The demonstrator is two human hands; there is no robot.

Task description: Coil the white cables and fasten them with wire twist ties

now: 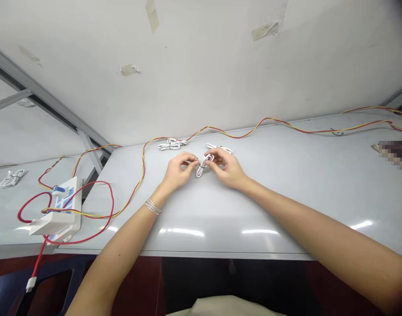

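A small coiled white cable (pixel 200 171) is held just above the grey table, with a thin black twist tie (pixel 202 166) around its middle. My right hand (pixel 229 168) pinches the upper loops of the coil between thumb and fingers. From the other side, my left hand (pixel 178 171) is closed in a pinch at the tie; its fingertips hide the tie's end. Behind my hands lie two more white coils: a tied cable bundle (pixel 170 145) to the left, and another bundle (pixel 224 149) partly covered by my right hand.
Red and yellow twisted wires (pixel 280 123) run along the table's back edge by the wall. At left stands a white power strip (pixel 76 197) with plugs and a looped red cord (pixel 112 197). Another white cable bundle (pixel 11 178) lies far left. A pixelated object (pixel 396 153) is at right.
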